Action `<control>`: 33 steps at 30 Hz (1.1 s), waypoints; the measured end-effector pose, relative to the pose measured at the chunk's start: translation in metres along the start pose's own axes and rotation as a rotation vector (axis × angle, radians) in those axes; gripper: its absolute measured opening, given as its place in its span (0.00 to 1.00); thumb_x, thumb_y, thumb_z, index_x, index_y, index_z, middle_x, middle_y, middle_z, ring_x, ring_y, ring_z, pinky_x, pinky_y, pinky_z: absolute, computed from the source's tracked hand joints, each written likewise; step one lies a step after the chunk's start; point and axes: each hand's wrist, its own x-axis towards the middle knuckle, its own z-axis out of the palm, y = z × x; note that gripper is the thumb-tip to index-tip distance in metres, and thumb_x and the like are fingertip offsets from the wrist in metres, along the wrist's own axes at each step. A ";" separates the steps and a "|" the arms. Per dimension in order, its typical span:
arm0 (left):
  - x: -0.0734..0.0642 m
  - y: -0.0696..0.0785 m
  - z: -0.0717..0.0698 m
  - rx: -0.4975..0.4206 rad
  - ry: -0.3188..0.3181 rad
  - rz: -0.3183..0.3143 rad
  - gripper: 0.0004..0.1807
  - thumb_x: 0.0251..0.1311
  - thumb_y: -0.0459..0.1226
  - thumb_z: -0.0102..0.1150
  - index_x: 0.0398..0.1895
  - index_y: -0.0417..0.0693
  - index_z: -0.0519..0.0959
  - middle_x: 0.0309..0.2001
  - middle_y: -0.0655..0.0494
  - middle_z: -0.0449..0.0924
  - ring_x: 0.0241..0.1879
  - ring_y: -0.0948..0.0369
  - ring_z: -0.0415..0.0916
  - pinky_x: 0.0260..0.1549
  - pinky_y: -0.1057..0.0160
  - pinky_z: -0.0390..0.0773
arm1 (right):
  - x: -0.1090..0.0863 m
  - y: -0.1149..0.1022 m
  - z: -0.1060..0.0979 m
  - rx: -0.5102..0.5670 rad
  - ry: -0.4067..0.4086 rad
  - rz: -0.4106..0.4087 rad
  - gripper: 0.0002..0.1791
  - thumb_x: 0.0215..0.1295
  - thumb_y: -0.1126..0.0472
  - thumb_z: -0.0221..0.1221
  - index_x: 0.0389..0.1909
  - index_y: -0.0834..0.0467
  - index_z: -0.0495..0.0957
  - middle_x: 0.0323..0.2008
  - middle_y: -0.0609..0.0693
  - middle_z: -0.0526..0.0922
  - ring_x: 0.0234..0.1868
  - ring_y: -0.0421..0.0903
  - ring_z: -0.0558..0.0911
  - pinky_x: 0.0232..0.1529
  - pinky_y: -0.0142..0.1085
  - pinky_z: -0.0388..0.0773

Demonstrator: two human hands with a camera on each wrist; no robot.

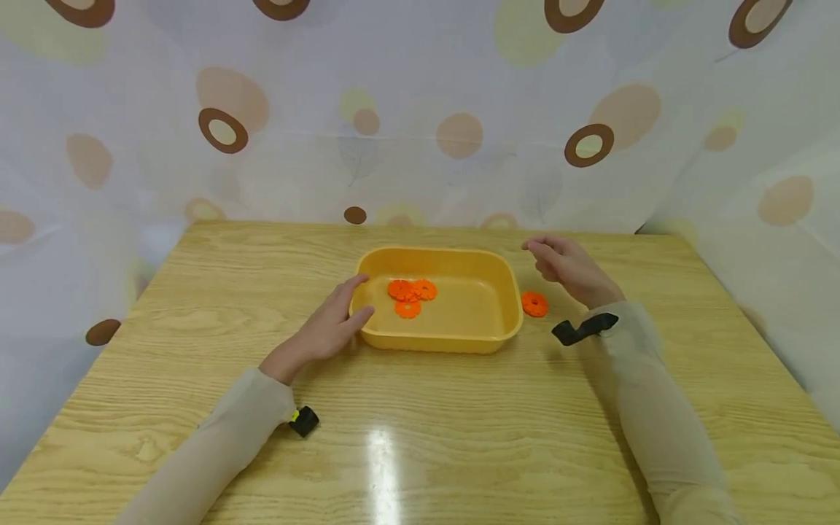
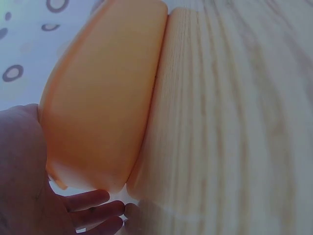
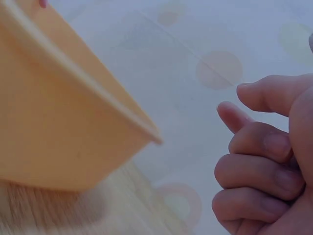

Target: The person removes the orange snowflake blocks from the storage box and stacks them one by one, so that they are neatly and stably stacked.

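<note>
A yellow plastic basin [image 1: 436,343] stands on the wooden table. Inside, toward its left half, several orange notched discs [image 1: 408,309] lie overlapping. My left hand [image 1: 328,321] holds the basin's left end, with thumb and index finger over the rim and the other fingers outside, low along the wall in the left wrist view. Beyond the basin's right end my right hand [image 1: 569,270] hovers over the table. Its thumb and index finger are apart and its other fingers curl inward; nothing shows between them. One orange disc [image 1: 534,305] lies on the table between basin and right hand.
The wooden table [image 1: 420,408] reaches back to a pale curtain [image 1: 407,109] with brown and beige round shapes, which also hangs along both sides. A black camera mount [image 1: 584,329] is strapped to the right wrist, another small black mount [image 1: 305,421] to the left.
</note>
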 end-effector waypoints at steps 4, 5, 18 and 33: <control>0.000 -0.001 0.002 0.002 -0.002 -0.006 0.32 0.73 0.44 0.43 0.74 0.42 0.49 0.72 0.36 0.51 0.72 0.43 0.52 0.69 0.43 0.54 | 0.003 -0.009 0.009 -0.020 -0.005 -0.011 0.10 0.75 0.53 0.48 0.44 0.51 0.76 0.16 0.44 0.55 0.18 0.44 0.52 0.27 0.37 0.52; 0.000 -0.001 0.002 0.004 -0.001 -0.004 0.32 0.73 0.44 0.43 0.74 0.42 0.49 0.72 0.36 0.51 0.72 0.43 0.52 0.69 0.43 0.54 | 0.005 -0.011 0.011 -0.027 -0.004 -0.008 0.11 0.74 0.52 0.48 0.45 0.51 0.76 0.16 0.44 0.55 0.18 0.44 0.53 0.26 0.36 0.54; -0.001 -0.002 0.003 0.012 0.013 0.003 0.32 0.73 0.44 0.42 0.74 0.41 0.49 0.72 0.35 0.52 0.71 0.42 0.52 0.69 0.42 0.53 | 0.030 -0.035 0.037 -0.118 0.000 -0.024 0.16 0.74 0.51 0.48 0.50 0.58 0.75 0.15 0.44 0.56 0.16 0.44 0.53 0.26 0.37 0.54; -0.001 0.001 0.001 0.024 0.009 -0.005 0.33 0.73 0.45 0.42 0.74 0.41 0.48 0.72 0.36 0.51 0.72 0.42 0.51 0.69 0.42 0.53 | 0.053 -0.043 0.061 -0.130 -0.011 -0.050 0.16 0.74 0.54 0.49 0.51 0.61 0.75 0.12 0.43 0.59 0.14 0.42 0.55 0.23 0.33 0.57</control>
